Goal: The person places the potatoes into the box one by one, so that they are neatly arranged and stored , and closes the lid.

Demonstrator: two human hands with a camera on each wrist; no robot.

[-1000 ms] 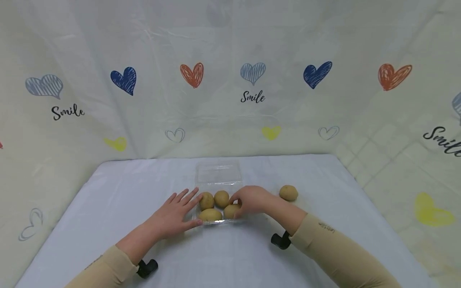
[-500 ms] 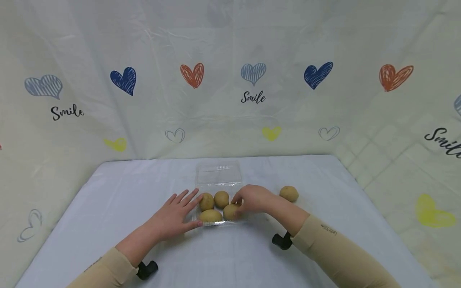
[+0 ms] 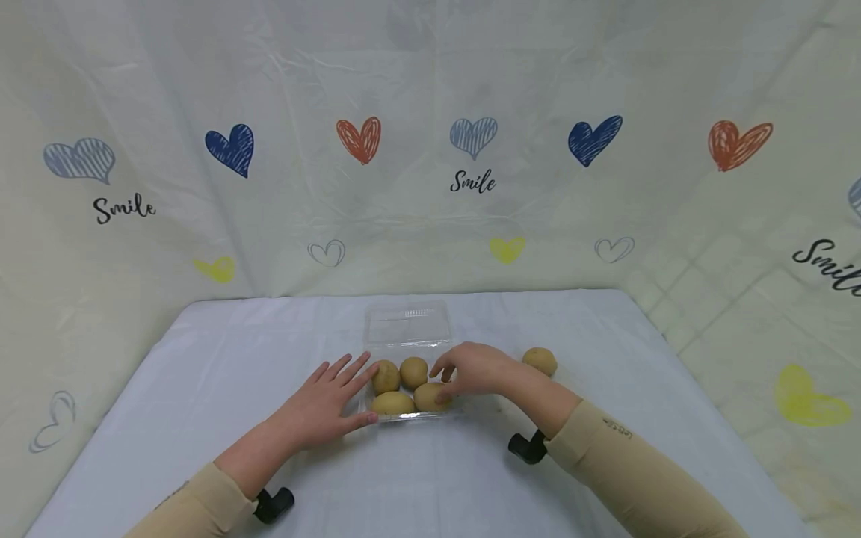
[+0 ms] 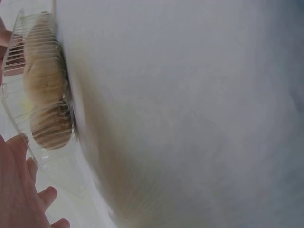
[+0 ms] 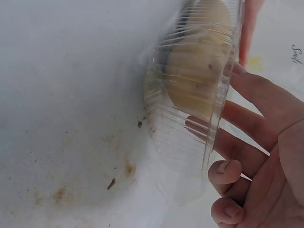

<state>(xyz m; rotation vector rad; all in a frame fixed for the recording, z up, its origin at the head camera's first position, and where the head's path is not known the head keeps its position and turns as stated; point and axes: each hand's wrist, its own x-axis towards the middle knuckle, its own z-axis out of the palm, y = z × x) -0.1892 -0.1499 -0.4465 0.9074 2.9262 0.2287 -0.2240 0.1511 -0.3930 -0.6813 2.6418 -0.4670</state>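
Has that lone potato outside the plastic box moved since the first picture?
No. Judged against the far edge of the white tablecloth, the lone potato shows no visible shift in any direction.

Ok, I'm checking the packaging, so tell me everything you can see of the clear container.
The container is clear, shiny and plastic-looking, with ribbed sides. It sits upright on the white cloth, its lid folded open on the far side, four potatoes inside. The left grip touches its left edge; the right grip arches over its right side.
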